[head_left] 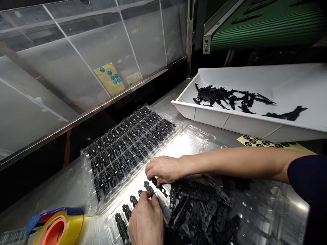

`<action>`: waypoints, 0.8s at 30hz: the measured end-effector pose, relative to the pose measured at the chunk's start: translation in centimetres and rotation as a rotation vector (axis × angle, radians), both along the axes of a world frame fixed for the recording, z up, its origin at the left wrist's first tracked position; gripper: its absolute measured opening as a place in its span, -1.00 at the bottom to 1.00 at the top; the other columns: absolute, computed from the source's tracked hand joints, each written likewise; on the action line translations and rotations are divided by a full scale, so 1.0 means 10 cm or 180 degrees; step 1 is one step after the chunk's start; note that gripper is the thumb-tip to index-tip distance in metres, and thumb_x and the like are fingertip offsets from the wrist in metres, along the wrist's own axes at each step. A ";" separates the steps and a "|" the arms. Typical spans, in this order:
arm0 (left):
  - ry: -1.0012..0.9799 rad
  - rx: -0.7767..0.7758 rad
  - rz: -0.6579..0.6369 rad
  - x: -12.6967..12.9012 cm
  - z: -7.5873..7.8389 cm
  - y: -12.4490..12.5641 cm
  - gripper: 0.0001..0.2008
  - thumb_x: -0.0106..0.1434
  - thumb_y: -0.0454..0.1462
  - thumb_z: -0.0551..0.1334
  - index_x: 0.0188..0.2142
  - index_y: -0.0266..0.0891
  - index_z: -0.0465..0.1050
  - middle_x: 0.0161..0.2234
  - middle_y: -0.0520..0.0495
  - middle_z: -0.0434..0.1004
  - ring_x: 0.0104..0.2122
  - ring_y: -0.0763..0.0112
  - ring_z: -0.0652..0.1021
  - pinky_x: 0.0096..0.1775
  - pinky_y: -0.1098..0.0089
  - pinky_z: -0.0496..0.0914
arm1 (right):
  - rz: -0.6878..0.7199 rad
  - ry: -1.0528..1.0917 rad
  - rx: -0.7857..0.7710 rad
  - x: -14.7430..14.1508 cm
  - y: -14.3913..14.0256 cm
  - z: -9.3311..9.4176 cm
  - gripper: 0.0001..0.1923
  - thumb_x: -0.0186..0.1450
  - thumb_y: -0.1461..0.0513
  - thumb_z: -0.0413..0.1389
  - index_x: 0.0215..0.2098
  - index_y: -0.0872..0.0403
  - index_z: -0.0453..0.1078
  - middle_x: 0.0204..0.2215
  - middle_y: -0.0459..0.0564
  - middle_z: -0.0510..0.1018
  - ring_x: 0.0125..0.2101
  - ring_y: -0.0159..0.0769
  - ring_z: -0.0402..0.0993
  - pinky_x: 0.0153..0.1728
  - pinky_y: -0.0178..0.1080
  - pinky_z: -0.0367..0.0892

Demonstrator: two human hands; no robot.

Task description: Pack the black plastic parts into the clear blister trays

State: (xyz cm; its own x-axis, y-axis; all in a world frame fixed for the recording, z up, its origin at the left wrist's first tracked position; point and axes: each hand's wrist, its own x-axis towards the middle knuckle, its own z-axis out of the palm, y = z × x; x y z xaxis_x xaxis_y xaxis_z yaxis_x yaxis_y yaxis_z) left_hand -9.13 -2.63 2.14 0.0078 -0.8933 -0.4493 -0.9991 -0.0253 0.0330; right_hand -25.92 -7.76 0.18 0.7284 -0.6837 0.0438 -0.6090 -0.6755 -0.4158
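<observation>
My left hand (146, 223) comes in from the bottom edge and pinches a small black plastic part (149, 187) over a clear blister tray (184, 141). My right hand (163, 169) reaches in from the right, fingers curled down on another black part (160, 186) in the same tray. A few parts sit in the tray's near pockets (122, 224). Right of my hands lies a loose pile of black parts (201, 209). To the left, a second clear tray (88, 207) has its pockets filled with rows of black parts.
A white bin (230, 119) with loose black parts (224, 97) stands tilted at the back right, below a green conveyor (268, 23). A yellow sticker sheet (270, 143) lies by it. A yellow tape roll (60, 227) sits near left. A clear guard panel (76, 68) closes the far side.
</observation>
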 end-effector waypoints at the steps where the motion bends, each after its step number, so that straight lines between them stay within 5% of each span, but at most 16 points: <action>1: -0.0101 -0.0034 -0.0069 -0.03 0.01 0.01 -0.64 0.31 -0.11 -0.15 -0.16 -0.13 0.34 -0.25 -0.22 0.57 -0.23 0.03 0.55 -0.30 0.23 0.24 | 0.0007 0.0003 -0.0095 -0.01 0.01 -0.01 -0.74 0.25 0.18 0.21 -0.14 0.15 0.47 -0.09 0.04 0.50 -0.15 -0.19 0.37 -0.23 -0.22 0.22; 8: -0.0046 -0.0149 -0.0120 -0.09 0.08 -0.05 -0.64 0.24 -0.15 -0.10 -0.30 -0.25 0.41 -0.30 -0.41 0.54 -0.27 -0.14 0.53 -0.30 0.13 0.23 | 0.0022 -0.0293 -0.0231 -0.01 0.08 -0.12 -0.83 0.27 0.26 0.15 -0.18 0.12 0.48 -0.11 0.02 0.53 -0.17 -0.23 0.35 -0.13 -0.20 0.19; 13: 0.0790 0.0043 0.0209 0.09 -0.01 -0.16 -0.62 0.24 -0.11 -0.12 -0.42 -0.18 0.40 -0.48 -0.11 0.52 -0.44 0.26 0.49 -0.39 0.33 0.27 | -0.0253 -0.0504 -0.0413 0.05 0.09 -0.16 -0.74 0.33 0.14 0.09 -0.08 0.06 0.46 -0.14 0.04 0.49 -0.17 -0.19 0.33 -0.19 -0.19 0.20; 16: 0.0988 0.0160 0.0282 0.12 -0.05 -0.17 -0.59 0.26 -0.09 -0.12 -0.50 -0.20 0.37 -0.57 -0.07 0.47 -0.53 0.34 0.45 -0.47 0.39 0.23 | 0.0103 -0.0463 -0.0519 0.11 0.08 -0.16 -0.79 0.34 0.14 0.07 -0.19 0.07 0.48 -0.16 0.01 0.51 -0.22 -0.24 0.32 -0.16 -0.20 0.18; 18: 0.0843 0.0088 0.0272 0.09 -0.02 -0.13 -0.62 0.25 -0.11 -0.08 -0.43 -0.21 0.42 -0.50 -0.15 0.52 -0.46 0.23 0.49 -0.41 0.32 0.25 | 0.0249 -0.0361 -0.0459 0.15 0.08 -0.16 -0.83 0.32 0.16 0.10 -0.23 0.05 0.48 -0.17 -0.02 0.52 -0.23 -0.25 0.31 -0.17 -0.19 0.17; 21: 0.0264 -0.0236 0.0299 0.06 0.04 -0.01 -0.57 0.27 -0.10 -0.09 -0.08 -0.22 0.41 -0.31 -0.31 0.56 -0.29 -0.04 0.53 -0.31 0.15 0.27 | 0.0142 -0.0266 -0.0411 0.21 0.10 -0.17 -0.84 0.29 0.15 0.11 -0.25 0.02 0.49 -0.16 -0.03 0.50 -0.19 -0.19 0.27 -0.20 -0.16 0.17; 24: -0.0024 -0.0754 0.0079 0.19 0.01 0.11 -0.52 0.31 -0.12 -0.14 0.07 -0.20 0.35 -0.10 -0.29 0.50 -0.16 -0.02 0.51 -0.27 0.15 0.31 | -0.0009 -0.0209 -0.0407 0.26 0.14 -0.19 -0.83 0.27 0.13 0.12 -0.26 0.04 0.48 -0.16 -0.01 0.48 -0.15 -0.14 0.24 -0.19 -0.12 0.17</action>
